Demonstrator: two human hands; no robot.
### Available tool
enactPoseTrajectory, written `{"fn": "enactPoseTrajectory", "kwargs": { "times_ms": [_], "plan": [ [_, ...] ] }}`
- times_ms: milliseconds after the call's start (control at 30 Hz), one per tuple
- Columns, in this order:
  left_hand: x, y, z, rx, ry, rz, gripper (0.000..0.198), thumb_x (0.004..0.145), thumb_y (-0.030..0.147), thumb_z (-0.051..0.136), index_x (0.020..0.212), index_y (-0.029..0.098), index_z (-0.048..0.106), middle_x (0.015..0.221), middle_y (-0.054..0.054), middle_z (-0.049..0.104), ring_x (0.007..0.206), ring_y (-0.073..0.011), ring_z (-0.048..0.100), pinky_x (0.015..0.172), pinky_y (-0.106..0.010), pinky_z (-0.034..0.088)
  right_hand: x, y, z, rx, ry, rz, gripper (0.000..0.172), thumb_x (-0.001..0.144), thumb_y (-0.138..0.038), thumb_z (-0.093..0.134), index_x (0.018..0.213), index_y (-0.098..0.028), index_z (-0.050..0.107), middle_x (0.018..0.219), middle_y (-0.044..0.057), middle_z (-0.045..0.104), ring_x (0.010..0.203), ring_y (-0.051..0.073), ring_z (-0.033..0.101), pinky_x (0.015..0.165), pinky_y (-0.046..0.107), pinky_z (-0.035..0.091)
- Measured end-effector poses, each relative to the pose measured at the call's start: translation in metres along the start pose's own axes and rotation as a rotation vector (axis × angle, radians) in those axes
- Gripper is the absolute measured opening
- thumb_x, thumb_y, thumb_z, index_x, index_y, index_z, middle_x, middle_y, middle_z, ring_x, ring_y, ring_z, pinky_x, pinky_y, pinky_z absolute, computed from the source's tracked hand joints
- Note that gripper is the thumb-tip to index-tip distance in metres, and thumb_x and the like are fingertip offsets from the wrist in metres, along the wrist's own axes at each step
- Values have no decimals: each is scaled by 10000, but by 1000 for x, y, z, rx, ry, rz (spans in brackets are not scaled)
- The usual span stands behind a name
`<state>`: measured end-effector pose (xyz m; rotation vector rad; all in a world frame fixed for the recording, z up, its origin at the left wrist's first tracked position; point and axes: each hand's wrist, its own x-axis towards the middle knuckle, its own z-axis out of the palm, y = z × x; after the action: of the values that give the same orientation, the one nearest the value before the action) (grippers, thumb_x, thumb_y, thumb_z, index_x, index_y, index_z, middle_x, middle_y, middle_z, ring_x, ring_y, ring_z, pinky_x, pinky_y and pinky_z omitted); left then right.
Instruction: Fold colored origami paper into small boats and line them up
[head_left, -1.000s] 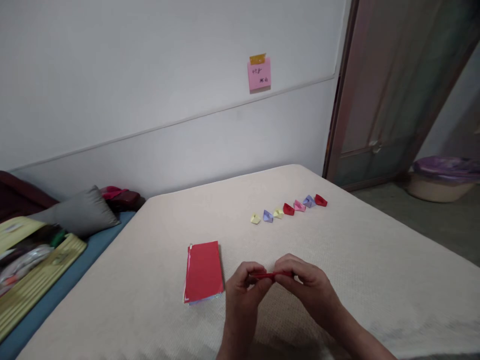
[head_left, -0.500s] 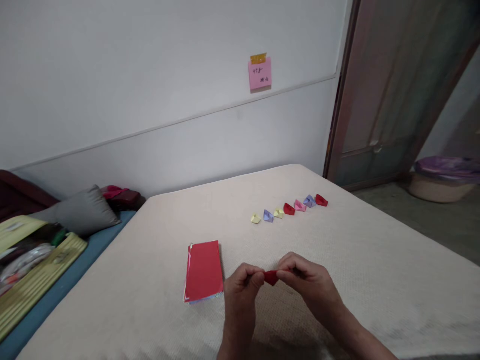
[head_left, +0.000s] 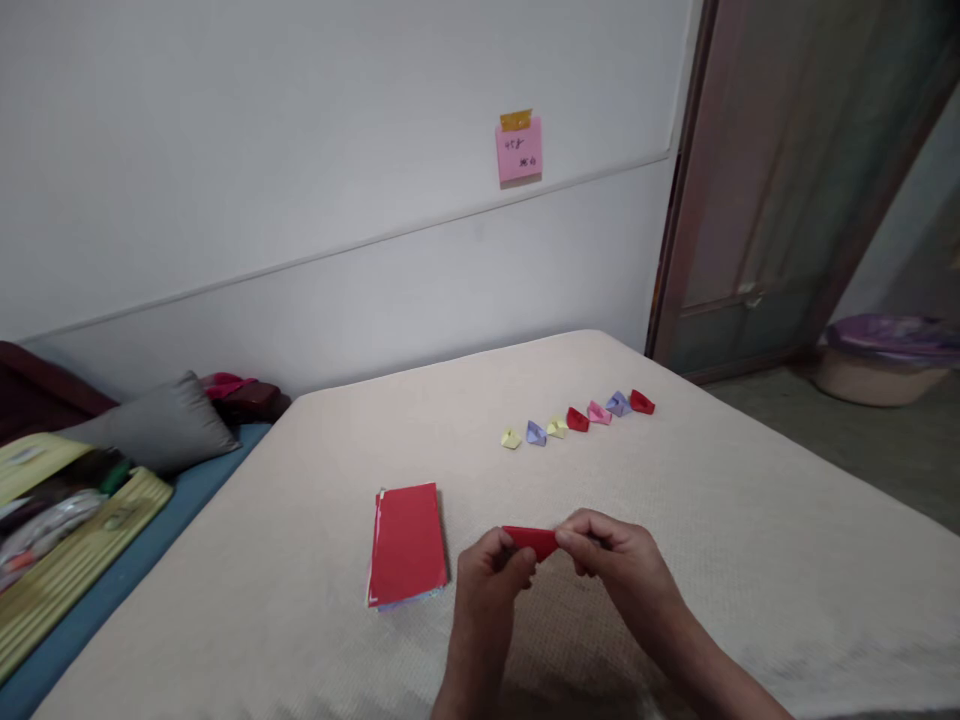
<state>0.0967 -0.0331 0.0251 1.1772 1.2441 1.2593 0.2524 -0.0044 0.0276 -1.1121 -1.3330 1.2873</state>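
Note:
Both my hands pinch a small folded red paper piece just above the cream mattress. My left hand grips its left end, fingers closed. My right hand pinches its right end, fingers closed. To the left of my hands lies a stack of paper sheets with a red sheet on top. Farther back, a row of several small folded paper shapes in yellow, purple, red and pink rests on the mattress.
A pink sticky note is taped to the white wall. At left lie a grey pillow and a yellow tray of items. A door stands at right, with a basin on the floor.
The red paper went from a thin strip to a shorter folded piece between my fingertips, and its face now shows. My hands stayed in the same spot.

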Motion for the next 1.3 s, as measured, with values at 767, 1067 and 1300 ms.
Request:
{"fn": "enactPoseTrajectory", "kwargs": {
  "times_ms": [767, 1067, 1300],
  "plan": [
    [-1, -1, 0, 31, -8, 27, 175, 823, 294, 543, 713, 160, 569, 583, 9, 554, 558, -119, 487, 558, -241, 386, -3, 0, 7, -110, -107, -150, 26, 776, -221, 599, 776, -212, 623, 677, -17, 578, 628, 138, 498, 588, 249, 385],
    [-4, 5, 4, 95, 48, 86, 89, 824, 258, 532, 805, 181, 573, 639, 8, 576, 600, -129, 519, 580, -237, 409, -1, 2, 8, 32, -189, -81, 38, 776, -228, 580, 786, -197, 600, 717, -1, 615, 690, 154, 562, 638, 260, 427],
    [-4, 3, 3, 117, -8, 103, 104, 827, 235, 520, 886, 183, 588, 727, -20, 612, 627, -133, 518, 589, -240, 419, 2, -3, 7, 233, -214, 0, 64, 704, -219, 624, 675, -189, 576, 796, 15, 641, 761, 170, 595, 705, 301, 479]
  ]
}}
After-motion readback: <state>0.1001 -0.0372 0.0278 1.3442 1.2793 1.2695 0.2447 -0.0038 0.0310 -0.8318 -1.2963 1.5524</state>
